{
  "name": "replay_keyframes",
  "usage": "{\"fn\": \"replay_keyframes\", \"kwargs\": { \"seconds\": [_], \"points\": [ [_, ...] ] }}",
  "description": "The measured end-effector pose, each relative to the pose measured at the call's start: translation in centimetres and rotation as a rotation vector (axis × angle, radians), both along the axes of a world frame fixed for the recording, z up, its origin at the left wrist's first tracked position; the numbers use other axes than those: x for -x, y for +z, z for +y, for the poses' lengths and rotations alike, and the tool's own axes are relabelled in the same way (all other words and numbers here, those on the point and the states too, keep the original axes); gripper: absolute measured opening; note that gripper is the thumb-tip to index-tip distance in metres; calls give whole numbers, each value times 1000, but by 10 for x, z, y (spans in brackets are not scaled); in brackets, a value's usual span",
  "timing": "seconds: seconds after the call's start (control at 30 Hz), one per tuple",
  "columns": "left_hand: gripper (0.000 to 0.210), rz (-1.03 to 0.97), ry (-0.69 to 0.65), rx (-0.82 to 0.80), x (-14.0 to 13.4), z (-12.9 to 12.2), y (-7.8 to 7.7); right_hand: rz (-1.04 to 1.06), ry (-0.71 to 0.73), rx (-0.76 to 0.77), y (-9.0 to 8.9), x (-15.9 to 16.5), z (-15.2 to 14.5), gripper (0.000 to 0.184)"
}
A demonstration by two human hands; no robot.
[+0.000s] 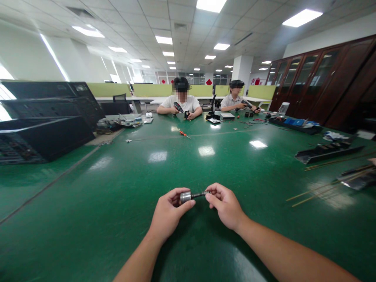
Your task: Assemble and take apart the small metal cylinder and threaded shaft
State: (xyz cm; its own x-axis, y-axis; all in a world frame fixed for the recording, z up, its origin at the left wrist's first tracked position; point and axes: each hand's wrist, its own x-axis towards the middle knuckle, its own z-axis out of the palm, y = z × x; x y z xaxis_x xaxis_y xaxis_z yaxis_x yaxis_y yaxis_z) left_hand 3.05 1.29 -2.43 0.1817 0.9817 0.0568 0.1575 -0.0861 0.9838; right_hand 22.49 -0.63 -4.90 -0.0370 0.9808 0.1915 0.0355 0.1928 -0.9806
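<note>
A silvery metal cylinder with a thin dark shaft (186, 196) is held level just above the green table, between my two hands. The fingers and thumb of my left hand (169, 211) are closed around the thick cylinder end. My right hand (225, 204) pinches the far end of the shaft between thumb and fingers. Small ridges or coils show near that end, but they are too small to make out, and the fingertips partly hide them.
Black computer cases (55, 137) stand at the left of the green table (132, 172). An orange screwdriver (184, 134) lies farther back. Thin brass-coloured rods (311, 192) and a black metal channel (329, 152) are at right. Two people sit opposite, holding power drills (178, 107).
</note>
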Motion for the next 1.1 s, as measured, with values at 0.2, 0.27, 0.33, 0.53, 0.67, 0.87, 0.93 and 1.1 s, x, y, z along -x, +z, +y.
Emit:
{"fn": "replay_keyframes", "kwargs": {
  "seconds": [0.2, 0.27, 0.33, 0.53, 0.67, 0.87, 0.93, 1.1],
  "points": [
    [39, -30, -2, 13, 0, 0, 0, -3, -4, -2, 2, 0, -1, 16],
    [39, -40, -2, 18, 0, 1, -1, -6, -2, -2, 2, 0, -1, 16],
    [39, -49, -2, 22, 1, 2, -1, -8, -1, -2, 2, 0, -2, 15],
    [41, -66, 1, 33, 2, 1, -2, -1, 4, -5, 0, 0, 0, 14],
    [42, -85, 8, 49, 2, 1, -1, 2, -4, -13, -1, 0, 0, 14],
    [43, -112, 25, 65, 4, 2, -1, 8, -4, -9, -1, 0, 1, 14],
    [43, -126, 25, 68, 5, 3, -2, 11, -7, -9, -1, 0, 2, 14],
    [44, -160, 47, 70, 6, 5, -3, 67, -52, -46, 0, 0, 0, 17]
  ]
}}
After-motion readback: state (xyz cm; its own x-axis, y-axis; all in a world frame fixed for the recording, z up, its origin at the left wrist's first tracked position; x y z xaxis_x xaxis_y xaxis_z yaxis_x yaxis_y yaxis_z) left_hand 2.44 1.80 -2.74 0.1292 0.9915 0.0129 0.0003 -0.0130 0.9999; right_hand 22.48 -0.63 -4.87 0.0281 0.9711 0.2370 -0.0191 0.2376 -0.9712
